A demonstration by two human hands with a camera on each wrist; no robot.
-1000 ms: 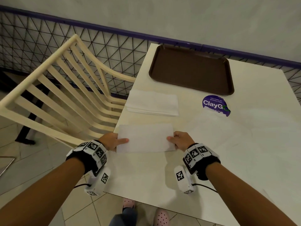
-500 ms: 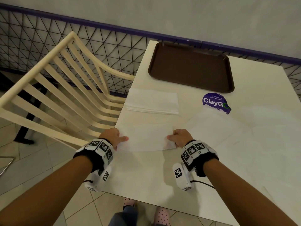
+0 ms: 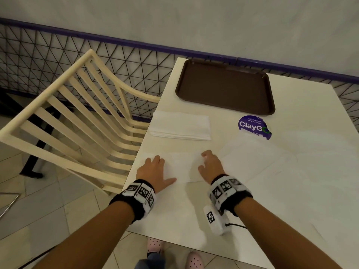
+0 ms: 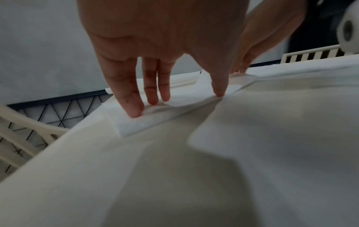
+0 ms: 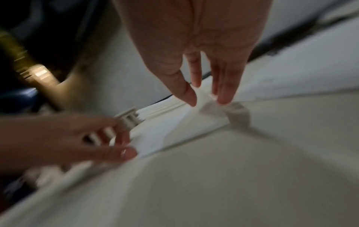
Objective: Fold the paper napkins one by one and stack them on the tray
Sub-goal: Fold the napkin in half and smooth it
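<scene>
On the table (image 3: 281, 171), w/ the brown tray (image 3: 225, 88) as landmark: nothing stacked on it yet. Unfolded pile (image 3: 180, 125) sits just near side of tray, twd the chair. Napkin being folded (image 3: 182, 167) lies nearer still, flat. Left hand (image 3: 153, 171) presses it w/ straight fingers (image 4: 134, 106), no pinch. Right hand (image 3: 210, 166) fingers extended too, tips at the far corner, holding nothing afaict. Imo: pin one side, run along crease, edges lined up b4 lifting.
</scene>
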